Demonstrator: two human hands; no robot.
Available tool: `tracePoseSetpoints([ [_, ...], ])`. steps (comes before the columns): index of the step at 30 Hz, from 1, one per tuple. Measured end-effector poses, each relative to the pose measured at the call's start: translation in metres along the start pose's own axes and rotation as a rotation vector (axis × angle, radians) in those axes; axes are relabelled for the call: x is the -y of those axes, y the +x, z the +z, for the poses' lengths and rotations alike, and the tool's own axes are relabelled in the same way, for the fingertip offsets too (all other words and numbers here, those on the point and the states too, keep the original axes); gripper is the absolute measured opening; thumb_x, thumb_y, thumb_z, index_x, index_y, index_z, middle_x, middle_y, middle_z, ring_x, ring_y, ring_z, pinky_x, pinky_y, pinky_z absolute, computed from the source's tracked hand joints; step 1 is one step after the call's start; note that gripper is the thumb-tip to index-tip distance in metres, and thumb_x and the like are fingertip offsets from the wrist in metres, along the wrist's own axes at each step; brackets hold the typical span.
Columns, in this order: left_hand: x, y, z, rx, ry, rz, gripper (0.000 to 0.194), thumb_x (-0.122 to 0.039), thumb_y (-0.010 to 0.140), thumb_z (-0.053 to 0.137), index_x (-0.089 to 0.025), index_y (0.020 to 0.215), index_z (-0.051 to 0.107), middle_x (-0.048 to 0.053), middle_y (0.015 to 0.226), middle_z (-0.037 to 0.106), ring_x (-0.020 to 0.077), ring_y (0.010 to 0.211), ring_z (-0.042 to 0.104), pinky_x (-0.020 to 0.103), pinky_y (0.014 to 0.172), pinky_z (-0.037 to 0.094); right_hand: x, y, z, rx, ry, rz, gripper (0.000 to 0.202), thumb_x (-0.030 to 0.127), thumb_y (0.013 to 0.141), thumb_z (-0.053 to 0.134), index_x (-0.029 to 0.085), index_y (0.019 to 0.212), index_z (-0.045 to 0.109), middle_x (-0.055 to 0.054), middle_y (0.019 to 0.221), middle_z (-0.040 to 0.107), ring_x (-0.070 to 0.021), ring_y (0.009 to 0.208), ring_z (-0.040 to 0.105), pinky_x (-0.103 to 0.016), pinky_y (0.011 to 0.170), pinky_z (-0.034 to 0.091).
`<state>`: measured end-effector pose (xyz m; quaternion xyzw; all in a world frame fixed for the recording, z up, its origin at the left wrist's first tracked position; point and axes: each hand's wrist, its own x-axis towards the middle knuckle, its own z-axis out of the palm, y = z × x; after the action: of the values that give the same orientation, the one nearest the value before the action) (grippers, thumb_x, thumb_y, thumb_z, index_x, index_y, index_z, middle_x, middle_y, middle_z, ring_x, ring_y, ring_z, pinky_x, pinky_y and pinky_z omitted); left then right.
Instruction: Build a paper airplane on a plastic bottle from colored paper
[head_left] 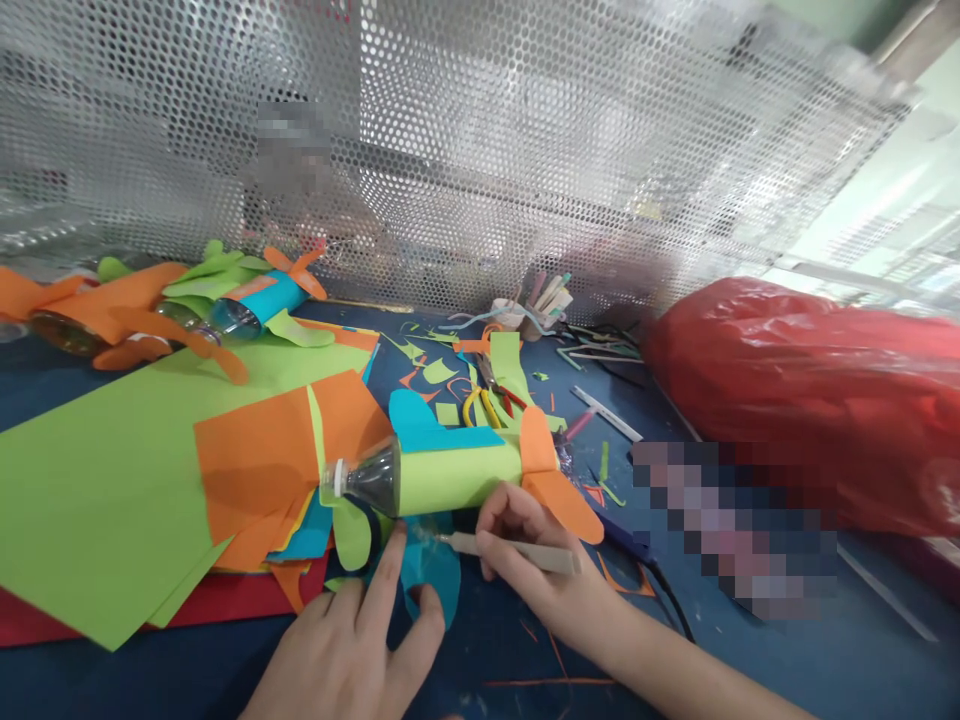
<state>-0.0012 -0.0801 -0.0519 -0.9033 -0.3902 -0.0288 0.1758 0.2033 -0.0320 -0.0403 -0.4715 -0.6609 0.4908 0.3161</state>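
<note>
A clear plastic bottle (pixel 457 480) wrapped in green sheet lies on its side, its white cap to the left. A blue shape (pixel 450 437) rests along its top, and orange fins (pixel 566 505) stand at its right end. Below the bottle, a blue rounded piece (pixel 442 580) lies on the table. My left hand (pixel 349 640) is open, its fingertips on and beside that blue piece. My right hand (pixel 536 560) grips a light grey pen (pixel 544 556), whose thin tip points left over the blue piece.
Green sheets (pixel 97 480) and orange sheets (pixel 259 460) are stacked at left. Several bottle planes (pixel 262 300) stand behind them. Scissors (pixel 484 405) lie among scraps near a pen cup (pixel 532 315). A glue gun (pixel 619 535) with a cord and a red bag (pixel 810 390) are at right.
</note>
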Motion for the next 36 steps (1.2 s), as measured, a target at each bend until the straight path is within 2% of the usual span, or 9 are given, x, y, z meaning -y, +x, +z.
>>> tracePoseSetpoints([
  [5,-0.001,-0.002,0.004,-0.057,0.025,0.013,0.050,-0.061,0.090,0.042,-0.023,0.109,0.068,0.030,0.118,0.064,0.0249,0.061,0.070,0.030,0.049,0.054,-0.001,-0.001,-0.001,-0.002,0.044,-0.008,0.025,0.041,0.090,0.057,0.020,0.081,0.046,0.004,0.069,0.046,-0.0094,0.056,0.039,-0.023,0.050,0.031],
  [14,-0.001,-0.005,0.011,-0.123,0.022,0.036,0.056,-0.060,0.090,0.038,-0.017,0.109,0.068,0.030,0.114,0.066,0.0264,0.059,0.069,0.033,0.047,0.054,-0.005,-0.004,-0.002,0.002,0.070,-0.009,0.024,0.041,0.091,0.056,0.020,0.084,0.048,0.004,0.071,0.047,-0.0102,0.059,0.043,-0.024,0.053,0.032],
  [23,0.001,-0.008,0.009,-0.089,-0.039,0.053,0.058,-0.060,0.091,0.035,-0.016,0.112,0.067,0.032,0.112,0.066,0.0287,0.062,0.069,0.035,0.048,0.055,-0.001,-0.003,-0.001,-0.004,0.042,-0.027,0.023,0.040,0.091,0.055,0.020,0.083,0.047,0.004,0.067,0.048,-0.0101,0.057,0.045,-0.023,0.052,0.034],
  [30,0.001,-0.007,0.003,-0.089,-0.163,0.002,0.047,-0.049,0.083,0.056,-0.018,0.117,0.065,0.031,0.115,0.064,0.0329,0.072,0.071,0.043,0.058,0.058,-0.003,-0.002,0.002,-0.007,0.029,-0.040,0.017,0.032,0.089,0.055,0.020,0.082,0.047,0.005,0.067,0.047,-0.0093,0.055,0.043,-0.023,0.051,0.033],
  [36,0.002,-0.003,-0.003,-0.031,-0.205,-0.006,0.047,-0.050,0.084,0.056,-0.021,0.121,0.063,0.029,0.119,0.063,0.0317,0.072,0.071,0.044,0.058,0.059,-0.003,-0.002,0.000,0.021,-0.005,-0.056,0.014,0.029,0.087,0.055,0.019,0.080,0.049,0.005,0.067,0.045,-0.0100,0.057,0.040,-0.023,0.051,0.031],
])
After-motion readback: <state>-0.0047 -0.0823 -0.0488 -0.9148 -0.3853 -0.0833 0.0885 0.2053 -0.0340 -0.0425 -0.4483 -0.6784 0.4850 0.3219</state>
